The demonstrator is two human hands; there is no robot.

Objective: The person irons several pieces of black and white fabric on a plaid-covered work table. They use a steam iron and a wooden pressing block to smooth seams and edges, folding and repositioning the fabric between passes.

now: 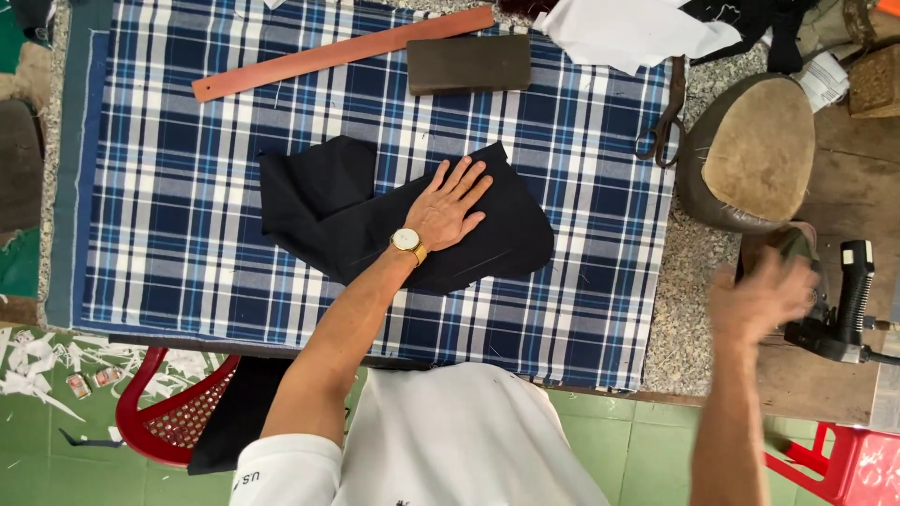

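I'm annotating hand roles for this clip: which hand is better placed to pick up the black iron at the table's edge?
Probably the right hand: it hovers, blurred, right beside the black iron on the bare wooden table edge. The left hand lies flat on the dark cloth piece, far across the checked blue cloth.

Matt dark cloth (375,220) on woven plaid cloth (169,187).

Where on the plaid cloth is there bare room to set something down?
Bare plaid cloth lies left of the dark fabric, below the wooden strip. Crowded: the right edge, with scissors, padded block and iron.
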